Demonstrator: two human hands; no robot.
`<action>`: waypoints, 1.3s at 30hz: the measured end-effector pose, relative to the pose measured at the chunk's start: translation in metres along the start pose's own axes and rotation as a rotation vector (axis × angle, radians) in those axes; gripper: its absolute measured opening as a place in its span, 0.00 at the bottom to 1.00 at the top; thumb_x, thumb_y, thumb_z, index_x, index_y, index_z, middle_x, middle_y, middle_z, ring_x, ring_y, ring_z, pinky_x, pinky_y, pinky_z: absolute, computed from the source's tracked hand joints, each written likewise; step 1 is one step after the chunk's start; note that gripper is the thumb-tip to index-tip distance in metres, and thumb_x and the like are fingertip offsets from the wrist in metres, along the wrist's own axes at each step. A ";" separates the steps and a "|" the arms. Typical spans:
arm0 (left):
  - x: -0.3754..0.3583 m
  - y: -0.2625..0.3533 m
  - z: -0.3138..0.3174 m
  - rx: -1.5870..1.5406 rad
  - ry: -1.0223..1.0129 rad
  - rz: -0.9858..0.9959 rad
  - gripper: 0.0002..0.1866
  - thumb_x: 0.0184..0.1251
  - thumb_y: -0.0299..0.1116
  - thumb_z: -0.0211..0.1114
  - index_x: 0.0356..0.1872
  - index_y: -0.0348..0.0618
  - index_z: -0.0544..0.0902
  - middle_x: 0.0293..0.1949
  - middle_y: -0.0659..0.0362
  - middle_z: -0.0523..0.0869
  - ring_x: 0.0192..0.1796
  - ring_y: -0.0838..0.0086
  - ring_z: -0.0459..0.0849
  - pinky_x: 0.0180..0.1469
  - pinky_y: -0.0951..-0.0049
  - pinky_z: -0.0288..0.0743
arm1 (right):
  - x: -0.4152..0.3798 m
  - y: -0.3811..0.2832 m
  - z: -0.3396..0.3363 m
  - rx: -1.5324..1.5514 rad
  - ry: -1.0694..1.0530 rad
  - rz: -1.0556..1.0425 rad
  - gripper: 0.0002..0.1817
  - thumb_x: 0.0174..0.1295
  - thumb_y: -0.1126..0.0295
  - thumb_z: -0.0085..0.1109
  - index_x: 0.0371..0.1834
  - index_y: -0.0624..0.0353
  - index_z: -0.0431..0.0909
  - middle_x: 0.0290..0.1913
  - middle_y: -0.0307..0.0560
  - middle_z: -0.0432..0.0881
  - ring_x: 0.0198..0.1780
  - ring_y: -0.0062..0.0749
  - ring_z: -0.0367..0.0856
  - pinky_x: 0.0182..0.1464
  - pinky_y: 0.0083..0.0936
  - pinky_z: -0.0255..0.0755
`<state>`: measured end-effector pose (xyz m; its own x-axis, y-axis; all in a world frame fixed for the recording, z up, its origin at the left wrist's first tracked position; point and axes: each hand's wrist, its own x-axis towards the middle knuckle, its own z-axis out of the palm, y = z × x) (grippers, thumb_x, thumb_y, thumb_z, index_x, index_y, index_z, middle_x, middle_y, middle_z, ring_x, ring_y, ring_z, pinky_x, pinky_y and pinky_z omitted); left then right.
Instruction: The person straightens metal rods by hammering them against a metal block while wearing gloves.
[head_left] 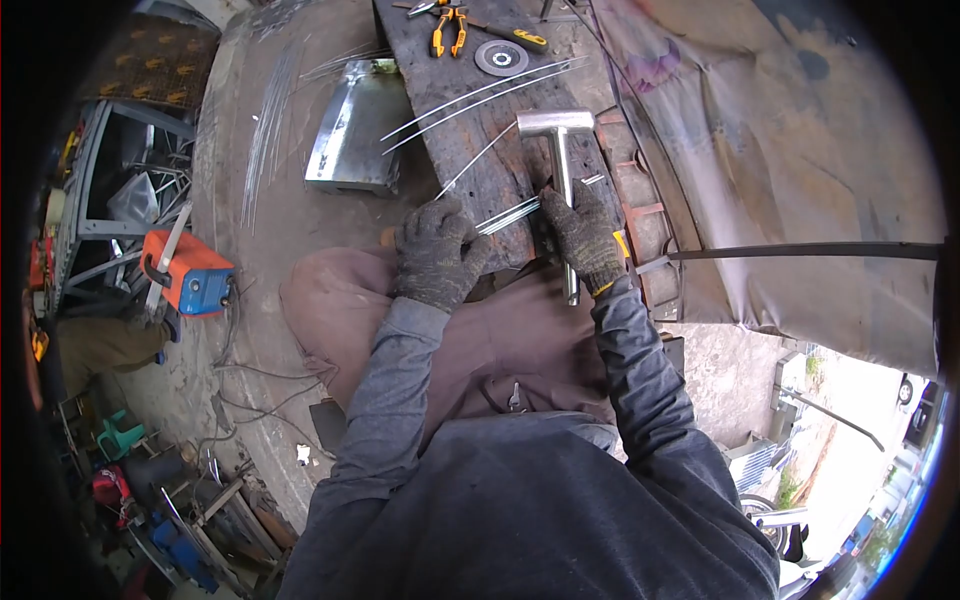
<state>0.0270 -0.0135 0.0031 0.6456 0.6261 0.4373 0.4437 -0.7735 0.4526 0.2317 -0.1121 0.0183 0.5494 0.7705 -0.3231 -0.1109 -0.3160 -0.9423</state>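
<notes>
My right hand (585, 238), in a dark knit glove, is wrapped around the handle of an all-metal hammer (562, 150). Its T-shaped head points away from me over the dark wooden bench (465, 85). Several thin metal rods (512, 214) run between my hands and pass behind the hammer handle at my right fingers. My left hand (438, 252), gloved too, is curled closed at the near ends of these rods. Another thin rod (478, 160) slants from above my left knuckles toward the hammer head. The left fingertips are partly hidden.
On the bench lie two curved rods (470, 100), a grinding disc (502, 58), orange-handled pliers (449, 30) and a yellow-and-black handled tool (522, 38). A bent sheet-metal piece (355, 130) and loose rods (265, 150) lie on the floor. An orange-blue machine (190, 275) stands left.
</notes>
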 end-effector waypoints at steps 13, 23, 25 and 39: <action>-0.005 -0.037 -0.004 -0.409 -0.090 -0.746 0.17 0.70 0.44 0.71 0.49 0.41 0.85 0.44 0.52 0.89 0.42 0.63 0.88 0.49 0.64 0.81 | -0.008 -0.013 -0.002 0.111 -0.042 0.037 0.11 0.74 0.59 0.61 0.43 0.55 0.76 0.22 0.36 0.77 0.18 0.20 0.74 0.19 0.22 0.69; 0.022 0.018 -0.041 -0.230 0.240 -0.328 0.10 0.67 0.32 0.72 0.45 0.40 0.85 0.42 0.51 0.89 0.42 0.61 0.88 0.49 0.62 0.81 | 0.003 0.013 0.001 -0.034 0.282 -0.158 0.16 0.73 0.58 0.62 0.36 0.62 0.77 0.25 0.44 0.78 0.25 0.29 0.76 0.28 0.33 0.70; 0.028 0.030 -0.053 -0.052 0.361 -0.147 0.09 0.64 0.27 0.74 0.43 0.40 0.86 0.42 0.53 0.89 0.42 0.60 0.88 0.49 0.60 0.81 | 0.009 0.020 0.004 -0.104 0.354 -0.286 0.18 0.72 0.58 0.62 0.37 0.66 0.78 0.29 0.52 0.80 0.31 0.41 0.79 0.36 0.42 0.70; 0.058 0.090 -0.044 -0.267 0.298 0.025 0.12 0.58 0.28 0.76 0.42 0.42 0.87 0.41 0.53 0.90 0.41 0.59 0.87 0.47 0.60 0.81 | 0.008 0.011 0.006 -0.369 0.325 -0.328 0.21 0.71 0.55 0.61 0.44 0.67 0.82 0.35 0.59 0.84 0.38 0.49 0.83 0.45 0.44 0.74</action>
<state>0.0770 -0.0419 0.1032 0.4285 0.6386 0.6392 0.2274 -0.7609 0.6077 0.2304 -0.1060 0.0049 0.7382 0.6701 0.0780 0.3708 -0.3064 -0.8767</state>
